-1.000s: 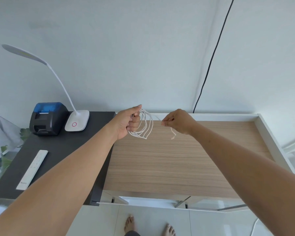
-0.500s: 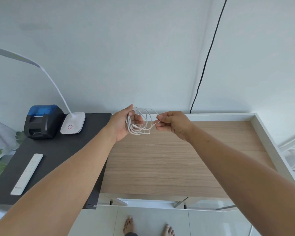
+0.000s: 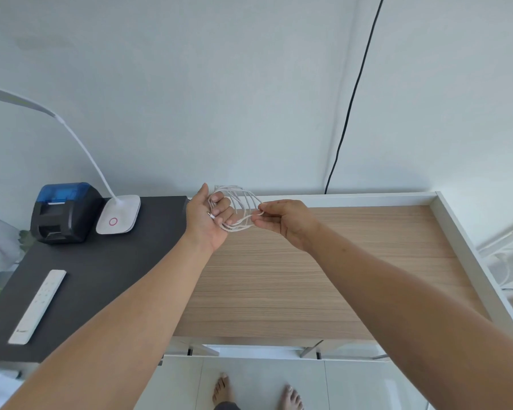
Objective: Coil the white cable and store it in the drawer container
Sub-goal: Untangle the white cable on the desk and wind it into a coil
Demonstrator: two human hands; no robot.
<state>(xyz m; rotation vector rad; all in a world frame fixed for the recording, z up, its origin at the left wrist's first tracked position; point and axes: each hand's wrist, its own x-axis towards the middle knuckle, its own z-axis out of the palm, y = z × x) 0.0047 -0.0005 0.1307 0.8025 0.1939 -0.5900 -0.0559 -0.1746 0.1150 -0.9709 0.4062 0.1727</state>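
Far left of frame: remote [image 3: 37, 306], printer [image 3: 67, 213], lamp base [image 3: 119, 214] on dark worktop [image 3: 107, 270] — clear of work.

Centre: left hand [image 3: 209, 221], fingers curled through white cable [image 3: 237, 208], loops bunched above wooden worktop [image 3: 323, 261].

Just right: right hand [image 3: 282, 221], thumb and forefinger pinching loose strand at coil edge.

Advice — keep loops even, wrap tail round bundle, tuck plug in, left grip firm or coil springs apart. Drawer not clearly visible.
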